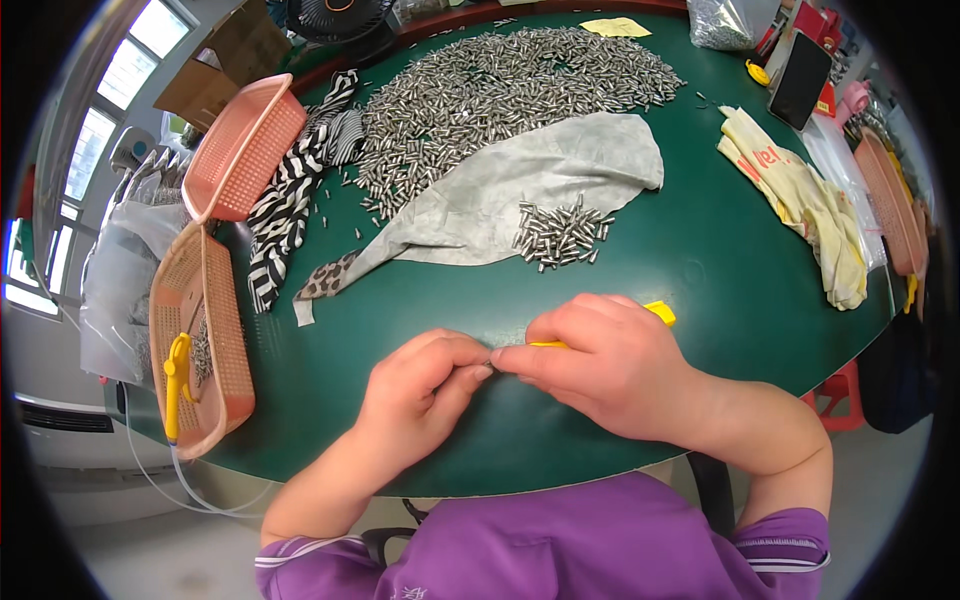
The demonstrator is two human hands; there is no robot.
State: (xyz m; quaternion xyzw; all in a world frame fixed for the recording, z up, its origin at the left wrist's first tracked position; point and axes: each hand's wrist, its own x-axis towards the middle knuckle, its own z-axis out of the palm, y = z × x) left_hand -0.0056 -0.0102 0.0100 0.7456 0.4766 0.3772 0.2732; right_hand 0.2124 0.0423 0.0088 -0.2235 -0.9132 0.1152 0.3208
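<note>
Near the front of the green table [330,400], my two hands meet at the fingertips. My left hand [415,385] is closed in a pinch on a small metal part [489,367], mostly covered by thumb and finger. My right hand [615,370] is wrapped round a slim yellow tool [660,313]; its yellow end sticks out past the knuckles, and its tip, at the left fingers, is hidden. Just beyond lies a small pile of silvery metal pins [563,234] on a grey cloth [470,210]. Behind the cloth spreads a large heap of similar pins [520,80].
At the left are a pink basket [290,120], a peach basket [240,370] holding a yellow air blow gun [177,385], and a striped cloth [290,200]. Pale gloves [800,200] and a phone [800,82] lie right. A black fan [335,20] stands at the back.
</note>
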